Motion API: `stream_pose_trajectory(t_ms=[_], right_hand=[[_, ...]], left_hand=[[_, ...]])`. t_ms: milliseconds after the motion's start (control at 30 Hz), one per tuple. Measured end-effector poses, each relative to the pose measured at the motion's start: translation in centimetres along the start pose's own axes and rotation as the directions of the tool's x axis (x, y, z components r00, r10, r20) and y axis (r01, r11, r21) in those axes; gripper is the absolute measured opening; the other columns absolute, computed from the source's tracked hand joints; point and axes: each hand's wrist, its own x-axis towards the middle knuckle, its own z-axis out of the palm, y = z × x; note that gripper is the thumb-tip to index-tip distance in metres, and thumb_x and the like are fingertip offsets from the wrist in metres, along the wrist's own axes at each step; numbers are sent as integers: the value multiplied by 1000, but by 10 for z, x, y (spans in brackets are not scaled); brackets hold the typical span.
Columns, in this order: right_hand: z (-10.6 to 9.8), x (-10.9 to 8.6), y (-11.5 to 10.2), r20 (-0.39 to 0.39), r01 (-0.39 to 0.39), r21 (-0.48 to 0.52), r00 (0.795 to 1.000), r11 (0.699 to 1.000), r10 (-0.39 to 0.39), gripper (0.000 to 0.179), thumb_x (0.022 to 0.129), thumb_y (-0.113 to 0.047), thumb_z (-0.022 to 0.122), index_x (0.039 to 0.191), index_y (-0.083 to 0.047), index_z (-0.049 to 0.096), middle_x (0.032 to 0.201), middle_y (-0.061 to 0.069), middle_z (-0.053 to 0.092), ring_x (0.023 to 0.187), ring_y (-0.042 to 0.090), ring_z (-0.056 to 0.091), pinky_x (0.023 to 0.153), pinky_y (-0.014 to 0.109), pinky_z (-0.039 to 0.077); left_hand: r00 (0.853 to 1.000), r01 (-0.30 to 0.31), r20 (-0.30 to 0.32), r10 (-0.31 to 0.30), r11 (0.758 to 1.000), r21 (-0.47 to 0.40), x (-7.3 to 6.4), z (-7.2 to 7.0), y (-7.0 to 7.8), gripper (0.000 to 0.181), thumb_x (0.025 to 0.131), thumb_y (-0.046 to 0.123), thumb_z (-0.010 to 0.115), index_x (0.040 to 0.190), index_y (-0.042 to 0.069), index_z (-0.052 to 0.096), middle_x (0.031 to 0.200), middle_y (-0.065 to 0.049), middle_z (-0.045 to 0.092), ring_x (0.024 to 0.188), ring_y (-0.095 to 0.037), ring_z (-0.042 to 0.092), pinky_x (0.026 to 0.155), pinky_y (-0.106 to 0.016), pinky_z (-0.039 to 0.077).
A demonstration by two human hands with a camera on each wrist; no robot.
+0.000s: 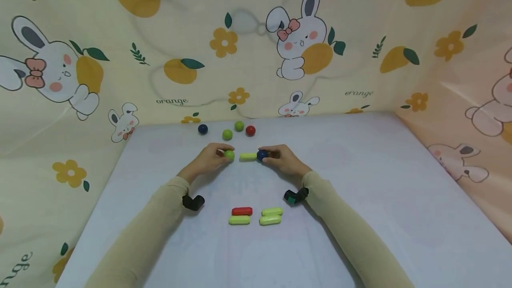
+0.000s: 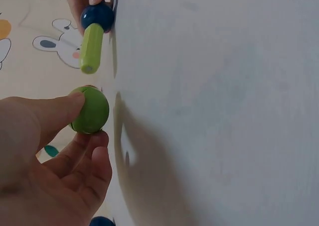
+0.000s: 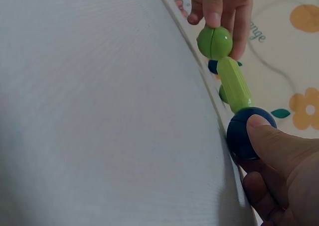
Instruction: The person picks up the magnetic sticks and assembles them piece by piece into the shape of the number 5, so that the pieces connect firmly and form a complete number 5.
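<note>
My left hand pinches a green ball between thumb and fingers. My right hand grips a dark blue ball the same way. A yellow-green rod sticks out from the blue ball toward the left hand, its free end facing the green ball. A small gap separates that end from the green ball in the head and left wrist views. Both hands are held over the middle of the white table, palms facing each other.
Beyond the hands lie a dark blue ball, two green balls and a red ball. Nearer the person rest a red rod and several yellow-green rods. A patterned cloth rises behind the white table.
</note>
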Motion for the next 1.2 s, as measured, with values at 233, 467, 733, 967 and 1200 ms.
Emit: stream_pose_trajectory(t_ms=[233,467,733,967,1200], right_hand=[[1,0,0,4,-24,17,1000,1000,24,47,98,-16,66,145,-16,57,136,9,63,110,22,54,102,38,47],[1,0,2,14,-4,19,1000,1000,4,48,99,-16,64,146,-15,55,144,9,60,114,22,54,108,43,46],[0,0,1,12,-12,24,1000,1000,12,48,99,-16,64,146,-15,55,142,9,60,114,24,54,107,43,47],[1,2,1,14,-28,50,1000,998,28,49,99,-16,65,147,-18,54,142,7,60,116,24,54,108,44,46],[0,0,-2,15,-31,41,999,999,30,50,99,-16,64,148,-17,53,141,8,60,114,23,54,104,39,46]], left_hand=[[1000,-4,25,3,1000,28,3,8,5,39,98,5,62,137,6,61,142,-13,61,120,-30,59,106,-44,49],[998,45,35,-46,998,31,5,11,10,39,99,7,62,138,11,61,142,-9,60,121,-28,58,107,-44,49],[998,44,33,-45,998,41,6,11,12,39,99,7,61,138,10,61,142,-10,60,122,-29,57,107,-44,49],[999,24,31,-25,1000,16,5,12,9,38,100,7,60,138,8,60,142,-12,59,122,-30,58,108,-45,48],[999,36,36,-36,999,9,4,10,9,39,100,12,60,139,8,58,141,-13,59,125,-31,58,110,-46,47]])
